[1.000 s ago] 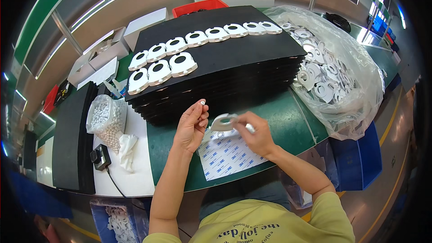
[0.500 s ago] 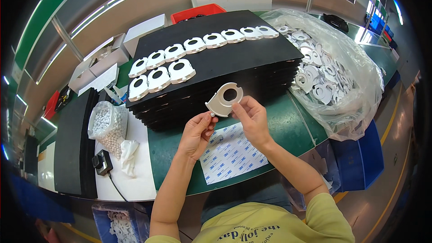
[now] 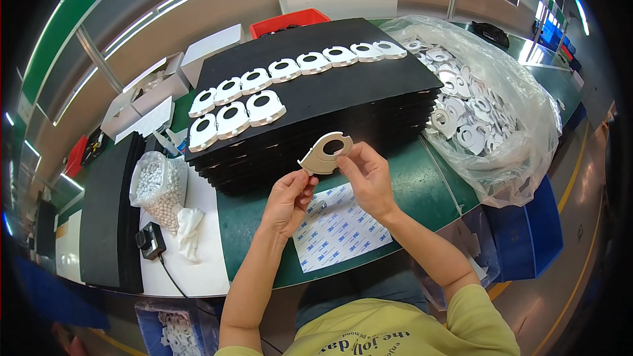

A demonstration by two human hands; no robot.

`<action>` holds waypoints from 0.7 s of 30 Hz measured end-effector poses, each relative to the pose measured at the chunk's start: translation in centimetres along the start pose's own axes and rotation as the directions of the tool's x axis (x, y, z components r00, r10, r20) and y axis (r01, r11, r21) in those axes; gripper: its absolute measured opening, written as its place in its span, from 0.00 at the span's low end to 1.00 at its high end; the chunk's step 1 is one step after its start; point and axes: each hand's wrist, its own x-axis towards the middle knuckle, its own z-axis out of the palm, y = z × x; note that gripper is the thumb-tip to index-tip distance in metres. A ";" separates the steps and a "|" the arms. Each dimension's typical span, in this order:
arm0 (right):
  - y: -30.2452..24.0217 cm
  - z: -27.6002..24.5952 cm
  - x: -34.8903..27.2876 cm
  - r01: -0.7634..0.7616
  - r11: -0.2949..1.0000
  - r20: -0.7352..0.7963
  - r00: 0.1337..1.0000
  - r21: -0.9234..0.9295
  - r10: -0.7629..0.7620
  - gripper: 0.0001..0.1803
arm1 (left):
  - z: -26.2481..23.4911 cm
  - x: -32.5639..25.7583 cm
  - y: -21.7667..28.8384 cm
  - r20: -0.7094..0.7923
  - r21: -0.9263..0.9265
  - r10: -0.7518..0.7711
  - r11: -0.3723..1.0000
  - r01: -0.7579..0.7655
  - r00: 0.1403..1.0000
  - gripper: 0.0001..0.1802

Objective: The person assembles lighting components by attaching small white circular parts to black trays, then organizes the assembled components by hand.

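White plastic ring part (image 3: 325, 152) pinched btwn left hand (image 3: 288, 198), right hand (image 3: 368, 178), above table edge

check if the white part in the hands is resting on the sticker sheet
No, both the left hand and the right hand hold the white part up in the air above the sticker sheet.

The left hand (image 3: 288, 199) and the right hand (image 3: 366, 175) hold up a flat white piece with a round hole (image 3: 325, 153) between them, above a sheet of sticky pads (image 3: 337, 227) on the green worktop (image 3: 422, 181). Behind them is a stack of black trays (image 3: 343, 102) with more white pieces (image 3: 265, 107) in rows on top. A clear bag full of white pieces (image 3: 484, 102) sits to the right, and a small bag of white beads (image 3: 158, 181) to the left.
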 end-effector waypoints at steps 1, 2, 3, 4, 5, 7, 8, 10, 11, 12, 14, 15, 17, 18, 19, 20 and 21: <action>-0.1 0.1 0.0 0.001 1.000 0.001 1.000 0.000 -0.001 0.05 | -0.4 0.0 -0.3 -0.020 0.019 0.013 1.000 -0.013 1.000 0.08; -0.2 0.3 -0.1 -0.029 0.999 0.011 1.000 0.038 0.029 0.06 | -0.5 0.0 -0.4 -0.039 0.038 0.027 0.999 -0.025 0.999 0.09; -0.3 0.4 -0.2 -0.060 0.995 0.020 0.998 0.074 0.058 0.06 | -0.5 0.0 -0.4 -0.037 0.038 0.027 0.999 -0.025 0.999 0.09; -0.3 0.4 -0.1 -0.058 0.996 0.020 0.998 0.073 0.056 0.06 | -0.4 0.0 -0.5 -0.007 0.017 0.024 1.000 -0.024 1.000 0.10; -0.2 0.4 -0.1 -0.112 0.989 0.030 0.994 0.091 0.110 0.06 | -0.3 0.0 -0.4 0.023 -0.005 0.021 1.000 -0.021 1.000 0.10; -0.7 0.5 0.1 -0.163 0.980 0.043 0.986 0.111 0.159 0.06 | -0.1 -0.2 -0.4 0.057 -0.022 0.013 1.000 -0.012 0.998 0.13; -1.3 0.6 0.3 -0.134 0.986 0.053 0.990 0.100 0.129 0.07 | 0.1 -0.3 -0.3 0.091 -0.040 0.003 0.999 0.000 0.996 0.16; -2.8 0.7 1.3 -0.052 0.998 0.066 0.997 0.040 0.049 0.07 | 0.6 -0.4 -0.1 0.101 -0.031 0.025 0.999 -0.022 0.995 0.19; -3.7 0.8 2.3 0.001 1.000 0.073 0.997 -0.006 -0.001 0.07 | 0.8 -0.4 0.1 0.107 -0.024 0.045 0.999 -0.043 0.993 0.22; -4.8 1.0 3.5 0.043 0.995 0.073 0.997 -0.090 -0.037 0.08 | 1.1 -0.7 0.4 0.106 -0.023 0.050 0.999 -0.048 0.993 0.22; -6.2 1.3 6.4 0.163 0.972 0.002 0.986 -0.169 -0.165 0.09 | 1.5 -1.0 0.9 0.031 0.046 0.112 0.992 -0.114 0.993 0.27; -6.9 1.4 7.9 0.192 0.924 0.018 0.980 -0.330 -0.197 0.10 | 1.2 -1.3 1.2 0.023 0.048 0.117 0.992 -0.118 0.993 0.27; -7.4 0.8 10.7 0.170 0.847 0.017 0.982 -0.504 -0.186 0.13 | 1.6 -1.3 1.4 -0.021 0.091 0.163 0.983 -0.161 0.986 0.28; -6.7 0.6 12.3 0.170 0.846 0.015 0.982 -0.505 -0.188 0.13 | 1.8 -1.2 1.4 -0.018 0.092 0.163 0.983 -0.160 0.987 0.28; -5.9 0.5 13.8 0.116 0.834 0.059 0.993 -0.539 -0.100 0.13 | 2.0 -1.3 1.2 0.007 0.151 0.211 0.966 -0.210 0.977 0.28; -5.2 0.3 14.7 0.063 0.816 0.098 0.995 -0.575 -0.008 0.14 | 2.2 -1.4 1.1 0.035 0.208 0.257 0.943 -0.259 0.966 0.28; -5.1 0.6 15.0 0.065 0.817 0.099 0.995 -0.574 -0.009 0.14 | 2.1 -1.5 1.1 0.035 0.209 0.259 0.943 -0.260 0.965 0.28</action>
